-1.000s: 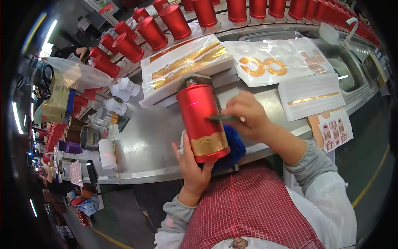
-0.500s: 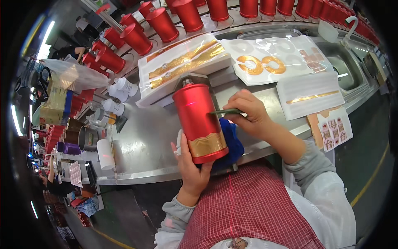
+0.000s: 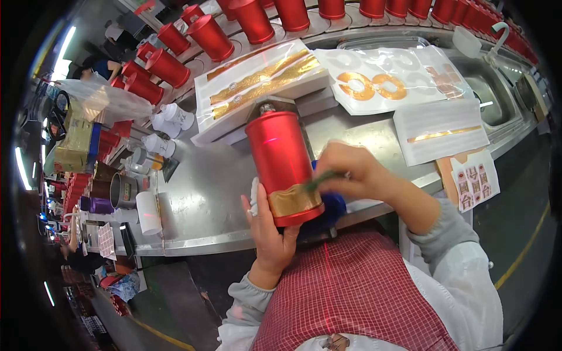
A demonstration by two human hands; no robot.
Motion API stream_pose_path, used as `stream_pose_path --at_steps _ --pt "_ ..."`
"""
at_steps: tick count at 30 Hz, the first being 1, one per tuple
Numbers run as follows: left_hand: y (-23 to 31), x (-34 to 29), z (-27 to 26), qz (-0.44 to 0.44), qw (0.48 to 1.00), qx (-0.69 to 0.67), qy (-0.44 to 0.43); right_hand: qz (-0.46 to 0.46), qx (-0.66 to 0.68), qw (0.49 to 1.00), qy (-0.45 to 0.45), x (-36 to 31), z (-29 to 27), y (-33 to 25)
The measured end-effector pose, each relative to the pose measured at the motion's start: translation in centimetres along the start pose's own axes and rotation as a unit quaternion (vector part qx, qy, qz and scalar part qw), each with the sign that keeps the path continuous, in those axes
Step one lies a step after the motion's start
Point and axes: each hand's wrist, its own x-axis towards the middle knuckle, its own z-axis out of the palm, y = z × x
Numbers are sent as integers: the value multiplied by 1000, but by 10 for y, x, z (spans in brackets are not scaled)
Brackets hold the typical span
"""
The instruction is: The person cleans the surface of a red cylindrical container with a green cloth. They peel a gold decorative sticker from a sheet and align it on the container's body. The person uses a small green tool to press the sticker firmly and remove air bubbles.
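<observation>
A red metallic bottle (image 3: 280,146) lies tilted with its short neck pointing away from me. A gold wavy-edged label (image 3: 287,203) wraps round it near the base. My left hand (image 3: 272,240) is closed round the base end, and a bit of white material (image 3: 254,196) shows at its fingers. Pinched in my right hand (image 3: 354,168) is a thin dark green scraper-like tool (image 3: 324,179), slightly blurred, its tip at the label's upper right edge. A blue cloth (image 3: 332,209) is bunched behind the bottle, partly hidden by it.
Sheets of gold labels (image 3: 263,76) lie on a white stack beyond the bottle, with ring-shaped gold stickers (image 3: 354,86) to its right. A sink (image 3: 494,96) is at far right. Red bottles (image 3: 252,20) line the conveyor behind. White cups (image 3: 158,145) and a paper roll (image 3: 148,213) stand left.
My right hand has moved the green tool down toward me, from the bottle's middle to the gold label. Several bottles on the conveyor have shifted left. My left hand keeps its hold.
</observation>
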Motion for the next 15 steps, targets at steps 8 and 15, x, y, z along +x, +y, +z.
stream_pose_path --at_steps 8,15 --pt "-4 -4 4 -42 995 -92 5 10 -4 1000 -14 -2 -5 -2" --pt "0 0 -2 2 1000 20 -6 1 53 998 -34 -17 5 -15"
